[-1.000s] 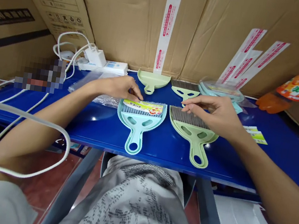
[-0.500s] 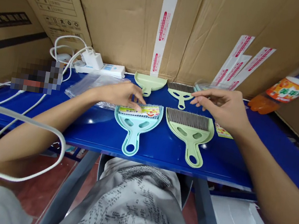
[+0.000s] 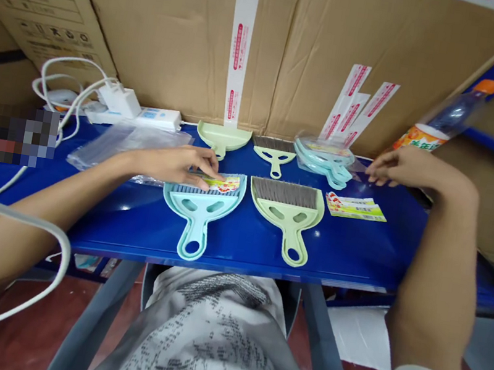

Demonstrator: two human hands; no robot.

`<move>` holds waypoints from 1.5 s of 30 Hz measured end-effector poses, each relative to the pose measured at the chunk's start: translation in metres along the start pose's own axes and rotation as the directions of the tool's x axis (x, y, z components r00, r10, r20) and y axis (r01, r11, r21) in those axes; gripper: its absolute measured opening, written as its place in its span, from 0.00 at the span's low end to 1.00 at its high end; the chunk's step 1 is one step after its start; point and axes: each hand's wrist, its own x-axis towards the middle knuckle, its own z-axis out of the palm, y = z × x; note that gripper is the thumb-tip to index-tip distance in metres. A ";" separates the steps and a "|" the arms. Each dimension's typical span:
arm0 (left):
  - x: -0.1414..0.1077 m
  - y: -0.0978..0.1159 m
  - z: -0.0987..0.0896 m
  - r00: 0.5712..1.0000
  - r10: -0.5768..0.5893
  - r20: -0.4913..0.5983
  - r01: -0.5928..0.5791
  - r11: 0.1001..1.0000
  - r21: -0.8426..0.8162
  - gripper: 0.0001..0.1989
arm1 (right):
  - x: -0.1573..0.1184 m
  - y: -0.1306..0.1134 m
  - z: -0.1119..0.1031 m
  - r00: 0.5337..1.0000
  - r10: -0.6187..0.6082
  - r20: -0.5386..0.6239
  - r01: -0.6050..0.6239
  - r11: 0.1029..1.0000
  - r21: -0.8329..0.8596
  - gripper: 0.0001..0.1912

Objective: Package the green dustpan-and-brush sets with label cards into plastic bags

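A light-blue dustpan and brush set [image 3: 197,218] lies near the table's front edge, a yellow label card [image 3: 228,185] across its bristles. My left hand [image 3: 184,166] has its fingers closed on the card's left end. To the right lies a green dustpan and brush set [image 3: 291,217] with grey bristles. More yellow cards [image 3: 356,207] lie beside it. My right hand [image 3: 393,167] hovers at the back right near the bottle, fingers bent; whether it holds anything is unclear. Further back are a green dustpan [image 3: 224,137], a green brush [image 3: 276,149] and a bagged blue set [image 3: 326,160].
Clear plastic bags [image 3: 122,143] lie left of my left hand. A power strip [image 3: 159,118] and white cables [image 3: 84,103] are at the back left. An orange-labelled bottle [image 3: 428,135] leans at the back right. Cardboard [image 3: 183,25] stands behind the table [image 3: 235,258].
My right hand has moved right, away from the green set towards the bottle. The view has shifted, showing the bagged blue set and cards more fully. My left hand stays at the card.
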 end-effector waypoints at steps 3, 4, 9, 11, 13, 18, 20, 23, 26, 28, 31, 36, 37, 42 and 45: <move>0.000 0.000 0.001 0.999 -0.002 -0.047 0.002 1.000 -0.017 0.21 | 0.004 0.022 -0.005 0.970 -0.020 0.243 0.042 0.995 -0.088 0.10; 0.000 -0.001 0.001 0.997 -0.003 -0.079 0.002 1.000 -0.015 0.22 | 0.007 0.023 -0.002 0.955 -0.023 0.294 0.062 0.990 -0.124 0.12; 0.001 -0.006 0.004 0.976 -0.005 -0.217 0.014 0.999 0.037 0.22 | 0.024 0.005 0.029 0.900 0.092 0.426 0.019 0.968 -0.250 0.28; 0.002 -0.006 0.004 0.972 0.002 -0.236 0.010 0.999 0.048 0.21 | 0.028 -0.002 0.038 0.878 0.166 0.449 -0.022 0.951 -0.308 0.32; 0.003 -0.005 0.005 0.969 0.011 -0.248 0.001 0.999 0.048 0.21 | 0.029 -0.005 0.042 0.856 0.201 0.477 -0.022 0.935 -0.354 0.35; 0.004 0.000 0.005 0.963 0.003 -0.271 0.009 0.999 0.044 0.21 | 0.028 -0.003 0.040 0.832 0.178 0.526 0.025 0.934 -0.355 0.37; 0.004 0.002 0.004 0.960 -0.003 -0.281 0.016 0.999 0.046 0.21 | 0.026 -0.005 0.038 0.833 0.158 0.530 0.028 0.945 -0.326 0.37; 0.004 0.006 0.003 0.953 -0.008 -0.302 0.021 0.999 0.039 0.21 | 0.020 -0.013 0.037 0.841 0.136 0.524 -0.001 0.968 -0.250 0.36; 0.004 0.008 0.003 0.949 -0.008 -0.316 0.021 0.999 0.037 0.20 | 0.016 -0.022 0.041 0.868 0.120 0.483 -0.015 0.976 -0.216 0.36; 0.004 0.008 0.002 0.948 -0.005 -0.317 0.018 0.999 0.039 0.19 | 0.016 -0.026 0.044 0.883 0.107 0.456 0.000 0.973 -0.229 0.37; 0.004 0.008 0.003 0.950 -0.004 -0.313 0.017 0.999 0.040 0.19 | 0.018 -0.028 0.048 0.897 0.096 0.432 0.009 0.972 -0.233 0.39; 0.005 0.006 0.003 0.948 -0.004 -0.317 0.019 0.999 0.043 0.19 | 0.020 -0.020 0.044 0.877 0.137 0.460 -0.024 0.970 -0.242 0.39; 0.005 0.006 0.003 0.948 -0.004 -0.318 0.019 0.999 0.046 0.20 | 0.020 -0.018 0.041 0.876 0.155 0.458 -0.034 0.964 -0.263 0.40; 0.005 0.006 0.003 0.950 -0.011 -0.313 0.029 0.998 0.054 0.20 | 0.020 -0.010 0.034 0.890 0.143 0.432 -0.033 0.967 -0.252 0.42; 0.005 0.006 0.003 0.949 -0.011 -0.315 0.030 0.998 0.057 0.21 | 0.020 -0.008 0.035 0.903 0.103 0.417 -0.015 0.978 -0.210 0.41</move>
